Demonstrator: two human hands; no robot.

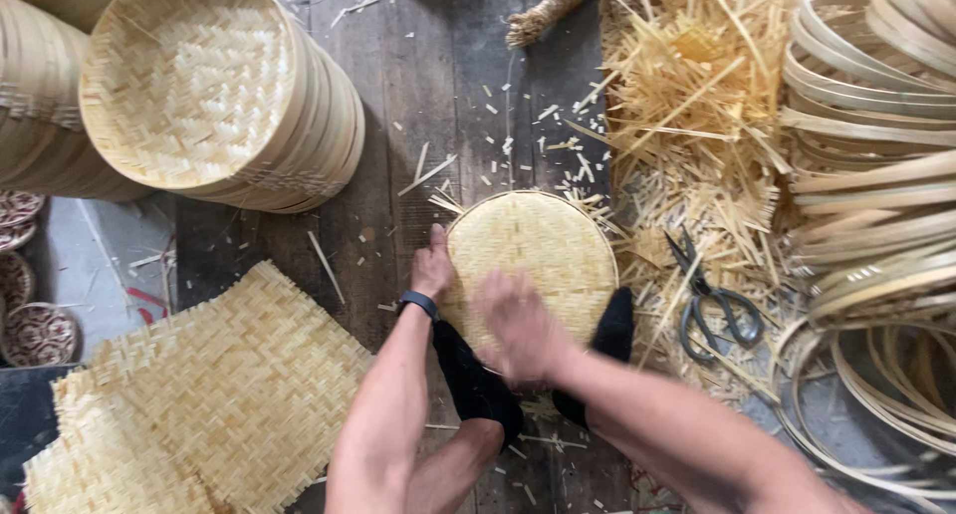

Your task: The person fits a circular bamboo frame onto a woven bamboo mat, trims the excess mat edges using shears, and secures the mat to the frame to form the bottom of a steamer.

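**Hands on a round woven tray**

Floorboards [448, 66] of dark wood, littered with pale offcuts, carry everything here, and the round woven tray [533, 250] at their middle serves as landmark. Up and left of the tray lies a stack of finished woven baskets [214, 91] on its side. Down and left of it lies a pile of flat square woven mats [214, 394]. Right of the tray sits a heap of bamboo splints [687, 106], and beyond that a mass of bent bamboo hoops [876, 145]. Just right of the tray, on the splints, lie dark scissors [712, 300]. The tray rests between two feet in black socks [473, 380]. The left hand [431, 267], a dark band on its wrist, grips the tray's left rim, thumb pointing up, fingers curled out of sight behind the edge. The right hand [518, 325] is blurred over the tray's lower face; I cannot tell how far its fingers are spread.
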